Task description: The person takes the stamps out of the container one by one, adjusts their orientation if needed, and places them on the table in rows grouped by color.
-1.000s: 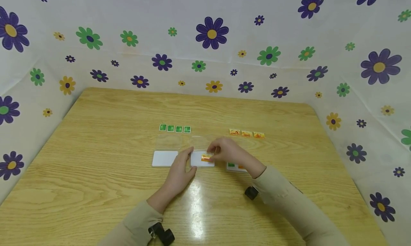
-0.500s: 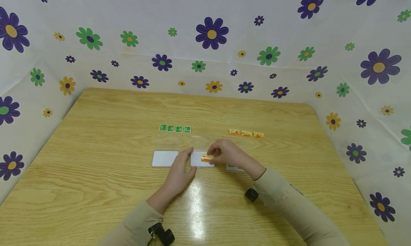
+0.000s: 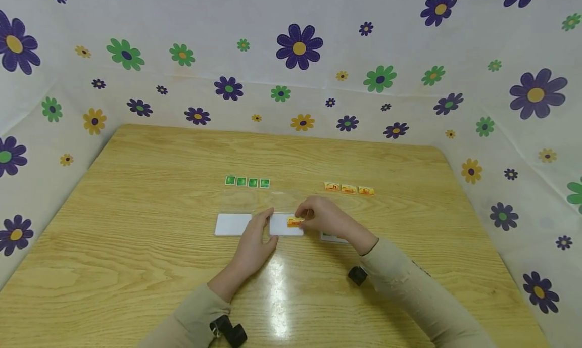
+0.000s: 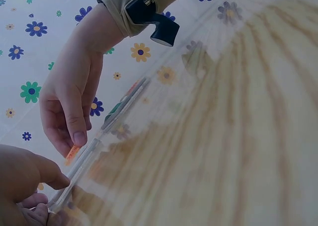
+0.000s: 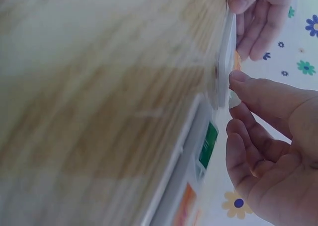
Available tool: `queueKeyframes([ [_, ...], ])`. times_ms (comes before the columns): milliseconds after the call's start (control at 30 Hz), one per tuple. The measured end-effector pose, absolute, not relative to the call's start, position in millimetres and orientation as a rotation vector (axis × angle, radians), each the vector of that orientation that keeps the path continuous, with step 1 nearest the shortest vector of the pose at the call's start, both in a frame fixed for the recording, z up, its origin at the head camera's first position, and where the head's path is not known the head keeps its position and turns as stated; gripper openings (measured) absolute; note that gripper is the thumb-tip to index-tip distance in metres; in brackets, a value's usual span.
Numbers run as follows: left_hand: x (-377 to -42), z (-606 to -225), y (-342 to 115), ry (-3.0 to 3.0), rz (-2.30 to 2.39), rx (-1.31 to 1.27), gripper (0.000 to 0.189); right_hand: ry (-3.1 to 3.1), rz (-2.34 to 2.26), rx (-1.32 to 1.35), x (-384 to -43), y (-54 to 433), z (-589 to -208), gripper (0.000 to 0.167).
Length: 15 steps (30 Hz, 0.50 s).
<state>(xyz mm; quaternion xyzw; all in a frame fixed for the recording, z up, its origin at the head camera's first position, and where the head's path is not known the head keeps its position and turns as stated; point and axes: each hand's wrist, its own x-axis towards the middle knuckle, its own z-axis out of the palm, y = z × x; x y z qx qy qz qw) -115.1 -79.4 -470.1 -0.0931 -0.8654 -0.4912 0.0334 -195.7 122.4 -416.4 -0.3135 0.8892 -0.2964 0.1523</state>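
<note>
In the head view, a small orange picture sticker lies over the right part of the middle white case. My right hand pinches that sticker by its right end, thumb and fingertips low over the case. My left hand holds the same case at its left end, thumb on the near edge and fingers at the far one. Seen from the right wrist, the thumb presses at the sticker beside the case's edge. The left wrist view shows the sticker's orange strip beneath the right fingertips.
Another white case stands to the left. A third case, partly hidden by my right forearm, carries a green sticker and an orange one. Clear lids lie behind. Farther back are rows of green stickers and orange stickers.
The orange sticker has shifted slightly to the right on the middle case, together with my right fingertips. My left hand has stayed where it was.
</note>
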Motion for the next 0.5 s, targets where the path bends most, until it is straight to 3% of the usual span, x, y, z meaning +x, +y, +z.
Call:
queueKeyframes([
  [500,-113.8,-469.5,-80.5,-2.653,-1.546,-0.305,0.058,2.693,-0.807,-0.736,-214.0,161.1,-408.1,0.022],
])
